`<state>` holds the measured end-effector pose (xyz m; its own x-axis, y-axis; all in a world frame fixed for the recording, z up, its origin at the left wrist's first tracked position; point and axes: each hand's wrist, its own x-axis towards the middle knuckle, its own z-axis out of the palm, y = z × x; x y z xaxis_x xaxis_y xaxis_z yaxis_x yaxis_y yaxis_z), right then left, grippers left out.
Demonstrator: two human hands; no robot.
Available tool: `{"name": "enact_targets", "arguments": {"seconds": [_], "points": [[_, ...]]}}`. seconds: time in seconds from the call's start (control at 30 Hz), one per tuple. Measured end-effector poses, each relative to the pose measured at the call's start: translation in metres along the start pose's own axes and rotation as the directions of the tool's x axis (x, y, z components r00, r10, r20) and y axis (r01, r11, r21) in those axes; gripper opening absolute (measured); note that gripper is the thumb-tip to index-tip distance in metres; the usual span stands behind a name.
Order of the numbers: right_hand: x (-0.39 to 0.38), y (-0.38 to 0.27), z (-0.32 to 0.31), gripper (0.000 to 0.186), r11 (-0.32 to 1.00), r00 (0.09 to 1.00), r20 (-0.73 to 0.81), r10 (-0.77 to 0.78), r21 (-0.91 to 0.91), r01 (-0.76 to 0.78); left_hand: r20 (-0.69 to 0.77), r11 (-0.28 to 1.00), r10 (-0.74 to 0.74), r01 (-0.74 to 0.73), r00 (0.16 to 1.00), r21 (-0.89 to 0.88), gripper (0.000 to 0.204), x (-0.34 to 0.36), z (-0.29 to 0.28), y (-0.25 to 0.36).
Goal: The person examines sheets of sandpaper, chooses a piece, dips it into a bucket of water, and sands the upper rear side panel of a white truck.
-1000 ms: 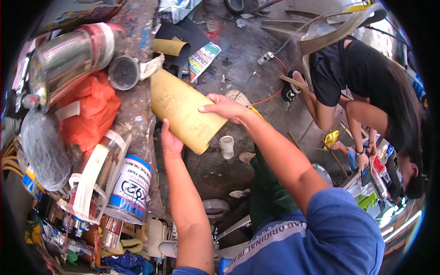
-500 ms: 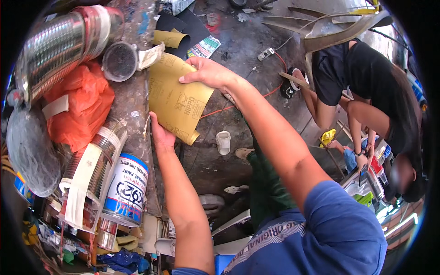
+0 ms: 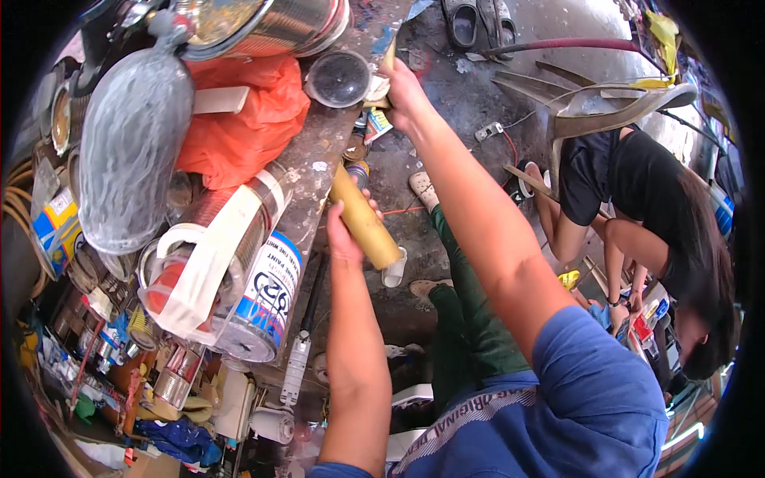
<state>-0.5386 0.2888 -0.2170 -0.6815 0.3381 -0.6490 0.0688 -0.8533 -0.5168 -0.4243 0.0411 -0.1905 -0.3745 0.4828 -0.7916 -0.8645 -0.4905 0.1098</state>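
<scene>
My left hand [image 3: 348, 233] is closed on a rolled yellow sandpaper sheet [image 3: 366, 223], beside the bench edge. Higher up, my right hand [image 3: 406, 95] reaches to the far part of the stained bench [image 3: 315, 145], its fingers around a narrow yellowish piece [image 3: 389, 56], partly hidden by the hand. Left of it are a round dark lid [image 3: 338, 80] and an orange plastic bag [image 3: 231, 127]. A white and blue paint can [image 3: 267, 299] lies near my left hand, next to a metal tin with white tape [image 3: 199, 259].
A grey plastic bundle [image 3: 135, 147] and more cans crowd the bench. At right a co-worker [image 3: 645, 191] bends over, beside curved grey parts [image 3: 606, 103]. Shoes [image 3: 466, 24], a power socket [image 3: 488, 131] with red cord and a white slipper [image 3: 392, 275] are on the floor.
The yellow sheet has become a narrow roll in my left hand. My right hand left it and moved up to the bench's far part. The view has shifted, showing more of the bench.
</scene>
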Motion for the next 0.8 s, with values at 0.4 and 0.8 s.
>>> {"name": "enact_targets", "arguments": {"seconds": [0.4, 0.8], "points": [[-0.002, 0.056, -0.037, 0.043, 0.319, 0.942, 0.090, -0.323, -0.927, 0.198, -0.007, 0.994, 0.018, -0.019, 1.000, -0.106, 0.060, -0.083, 0.016, -0.069], [-0.383, 0.008, -0.112, 0.024, 0.785, 0.936, -0.101, 0.337, -0.519, -0.339, -0.031, 0.996, 0.079, -0.080, 0.996, -0.042, 0.047, -0.215, 0.052, -0.160]]}}
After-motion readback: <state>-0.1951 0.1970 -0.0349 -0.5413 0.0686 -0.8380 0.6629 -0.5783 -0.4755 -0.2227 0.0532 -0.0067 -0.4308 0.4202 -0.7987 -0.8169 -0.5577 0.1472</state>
